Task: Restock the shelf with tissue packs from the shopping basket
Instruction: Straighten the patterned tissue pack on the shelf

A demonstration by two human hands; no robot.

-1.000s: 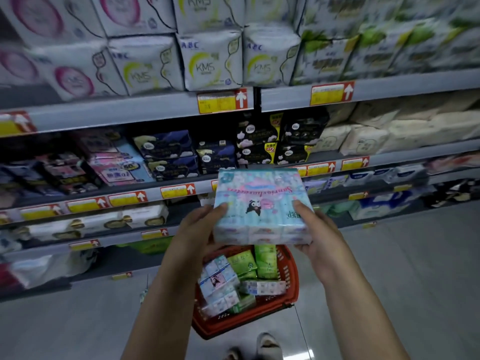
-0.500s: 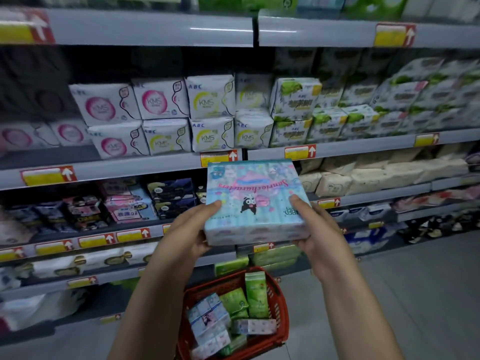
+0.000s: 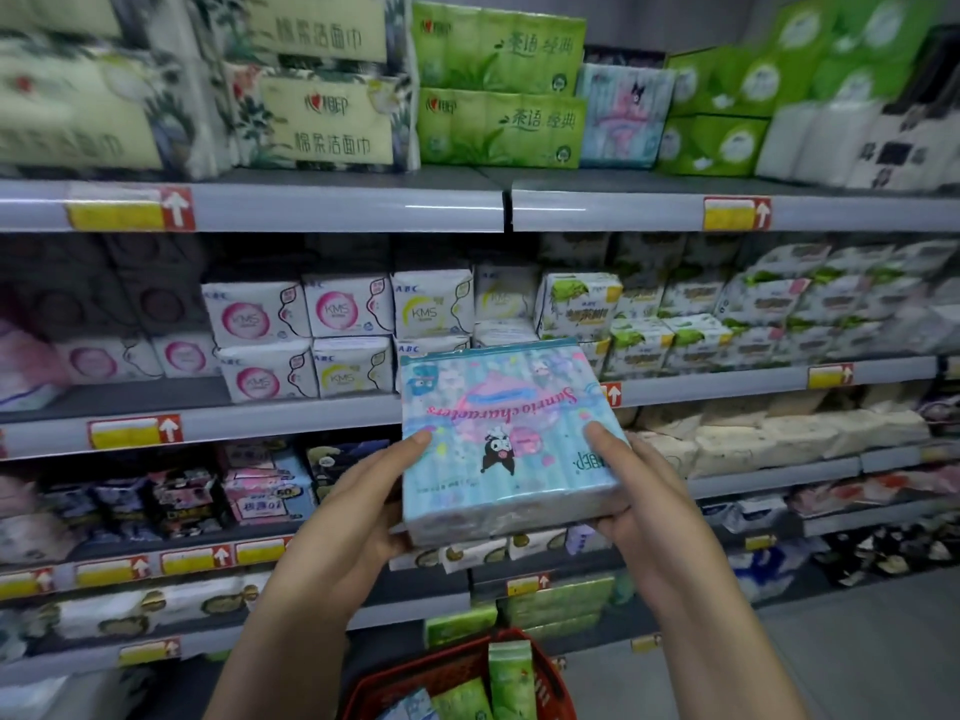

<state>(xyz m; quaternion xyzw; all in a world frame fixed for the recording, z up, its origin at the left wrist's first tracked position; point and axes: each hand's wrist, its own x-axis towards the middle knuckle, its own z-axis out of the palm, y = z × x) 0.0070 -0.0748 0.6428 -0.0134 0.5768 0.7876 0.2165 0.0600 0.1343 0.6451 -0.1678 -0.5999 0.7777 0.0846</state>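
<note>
Pale-blue Sanrio tissue pack [image 3: 506, 444] grasped both sides: left hand [image 3: 358, 504], right hand [image 3: 636, 491]. Red shopping basket [image 3: 467, 672] below, before shelf [image 3: 249, 207].

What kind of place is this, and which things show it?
Most likely a shop aisle: tiered grey shelves stacked with packaged goods, yellow-and-red price tags along their edges, and a red shopping basket below.
</note>
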